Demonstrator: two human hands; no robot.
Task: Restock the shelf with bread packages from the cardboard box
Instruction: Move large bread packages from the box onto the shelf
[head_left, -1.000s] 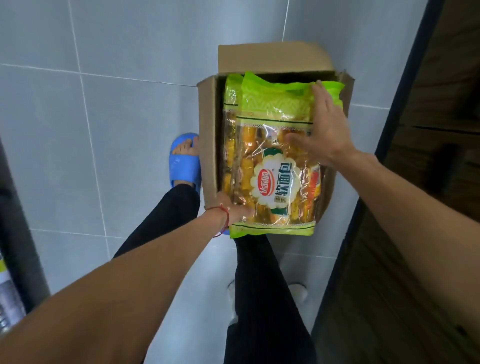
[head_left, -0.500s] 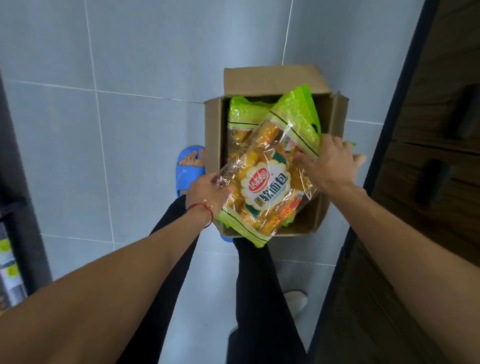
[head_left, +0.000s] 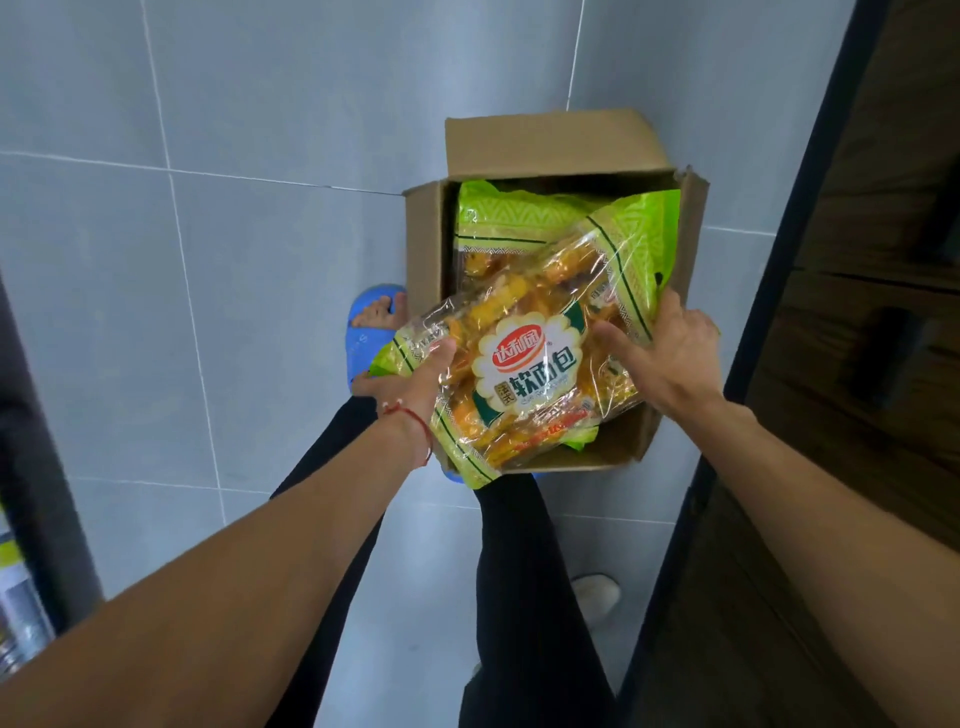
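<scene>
An open cardboard box (head_left: 423, 244) stands on the grey tiled floor ahead of me. A green and clear bread package (head_left: 530, 358) with a white label is tilted above the box, its top corner pointing up and right. My left hand (head_left: 415, 376) grips its lower left edge, thumb on top. My right hand (head_left: 670, 353) holds its right side. Another bread package (head_left: 498, 223) of the same kind lies in the box underneath, partly hidden.
A dark wooden cabinet (head_left: 857, 312) runs along the right side. A dark shelf upright (head_left: 31, 441) with packaged goods (head_left: 15, 597) shows at the far left edge. My legs in black trousers and a blue slipper (head_left: 363, 338) are beside the box.
The top package has been lifted out of the box and rotated from upright to tilted. Both hands shifted onto its sides, and the view moved back from the box.
</scene>
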